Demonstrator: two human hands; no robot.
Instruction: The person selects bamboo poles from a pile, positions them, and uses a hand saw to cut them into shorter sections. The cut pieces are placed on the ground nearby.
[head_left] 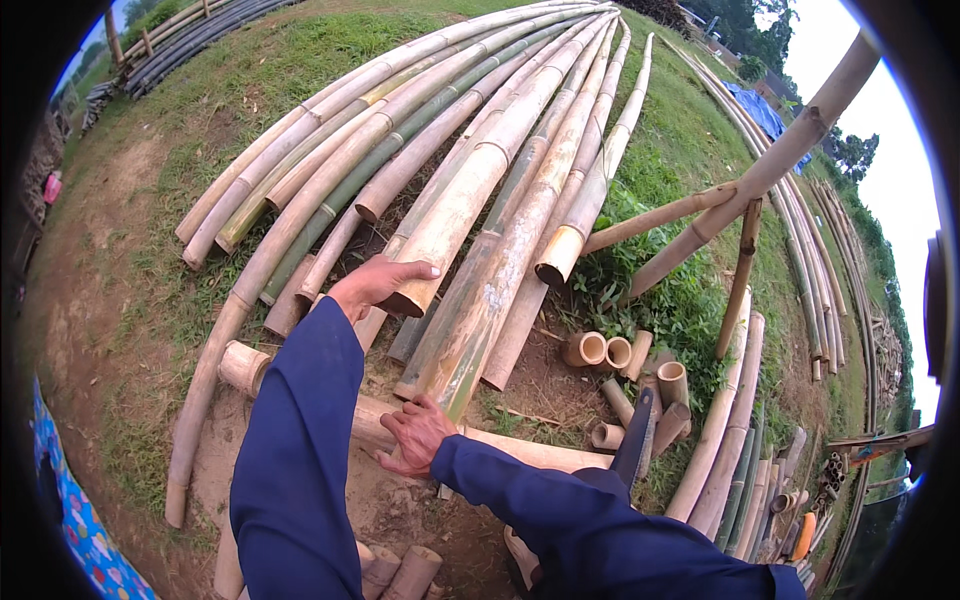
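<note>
My left hand is closed on the cut end of a thick pale bamboo pole, its thumb along the upper edge. This pole runs away from me among several long bamboo poles. Lower down, my right hand bends its fingers over a crosswise bamboo pole. It also touches the near end of a green-streaked bamboo pole; the palm side is hidden. Beside my right forearm a dark saw blade points upward, its handle out of sight.
Short bamboo pieces lie right of the poles, and more pieces lie near my feet. A slanted bamboo post with a brace stands at the right. Further poles lie beyond it. Blue patterned cloth hangs at lower left.
</note>
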